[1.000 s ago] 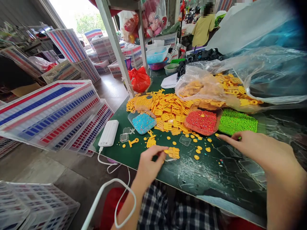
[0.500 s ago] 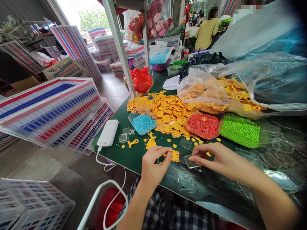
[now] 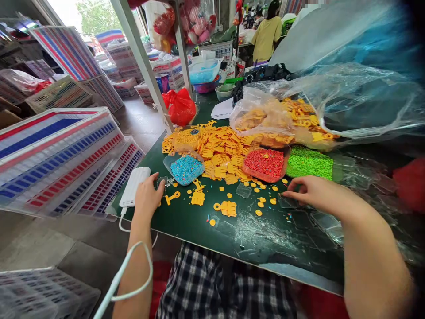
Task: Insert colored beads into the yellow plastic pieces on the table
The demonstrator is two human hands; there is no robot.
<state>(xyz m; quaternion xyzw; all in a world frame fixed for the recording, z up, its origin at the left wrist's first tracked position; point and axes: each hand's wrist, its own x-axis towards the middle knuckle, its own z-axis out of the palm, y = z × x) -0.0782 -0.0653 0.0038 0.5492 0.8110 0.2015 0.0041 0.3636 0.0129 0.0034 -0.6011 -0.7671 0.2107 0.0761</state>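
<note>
My left hand is beside the white power bank, its thumb and fingers apart over small clear plastic pieces. At the right, my right hand pinches the edge of a thin clear plastic piece low over the table. Between the hands lies a flat yellow plastic part with a ring. Another flat yellow part and a yellow ring-ended piece lie closer to my left hand. Small yellow discs are scattered near my right hand.
Trays of blue beads, red beads and green beads stand around a heap of yellow parts. Clear plastic pieces pile up at the right. Striped crates stand left; a person in yellow is behind.
My left hand has let go of the yellow part and moved left to the clear pieces. My right hand has shifted right and away from me. The view has turned slightly right.
</note>
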